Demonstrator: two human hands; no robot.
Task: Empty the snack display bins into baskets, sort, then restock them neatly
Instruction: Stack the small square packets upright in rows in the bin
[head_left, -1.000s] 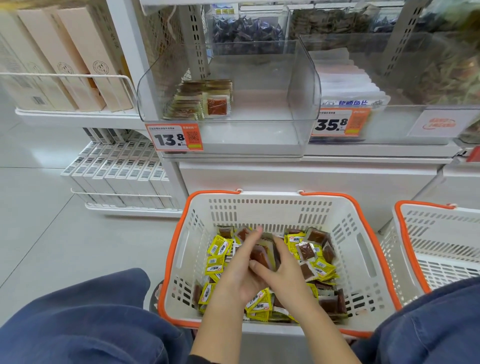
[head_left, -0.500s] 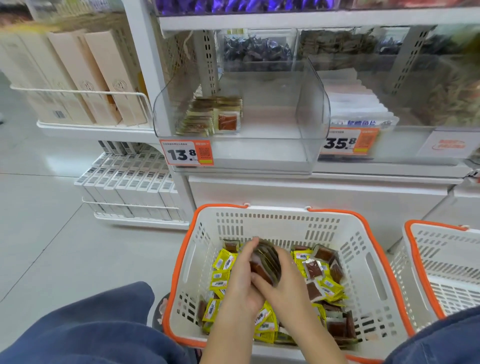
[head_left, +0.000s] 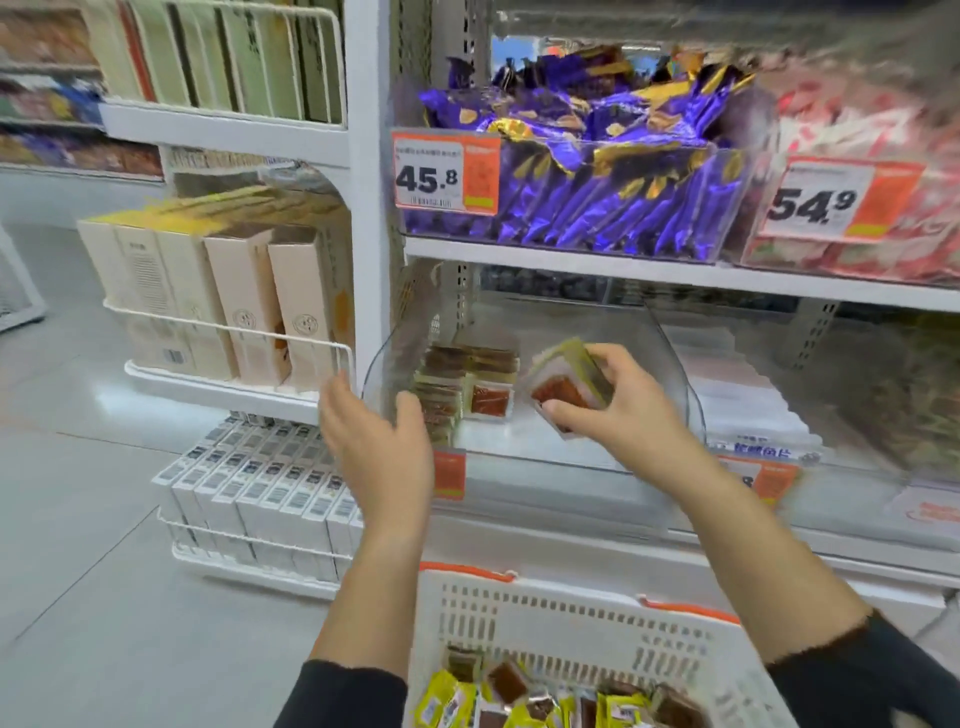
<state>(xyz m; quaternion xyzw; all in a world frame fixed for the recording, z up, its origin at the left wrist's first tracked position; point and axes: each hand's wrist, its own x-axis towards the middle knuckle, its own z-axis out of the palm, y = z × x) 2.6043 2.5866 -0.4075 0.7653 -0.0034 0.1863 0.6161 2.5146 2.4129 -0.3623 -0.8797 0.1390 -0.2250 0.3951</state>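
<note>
My right hand (head_left: 615, 410) grips a stack of brown snack packets (head_left: 563, 382) over the clear display bin (head_left: 597, 452) on the lower shelf. A short row of the same packets (head_left: 462, 384) stands at the bin's left end. With its fingers straight, my left hand (head_left: 379, 441) is raised in front of the bin's left front corner and holds nothing. Below, the white basket with an orange rim (head_left: 561, 618) holds several yellow and brown packets (head_left: 540, 701).
Above, a bin of purple wrapped snacks (head_left: 587, 176) carries a 45.8 tag, with a red-and-white snack bin (head_left: 857, 218) beside it. Cream boxes (head_left: 223, 306) fill a wire rack at left. White boxes (head_left: 260, 493) sit lower down. Grey floor lies left.
Both hands rose from the basket to the clear bin. My right hand carried the gathered stack of brown packets up; my left hand let go of it. The view tilted upward.
</note>
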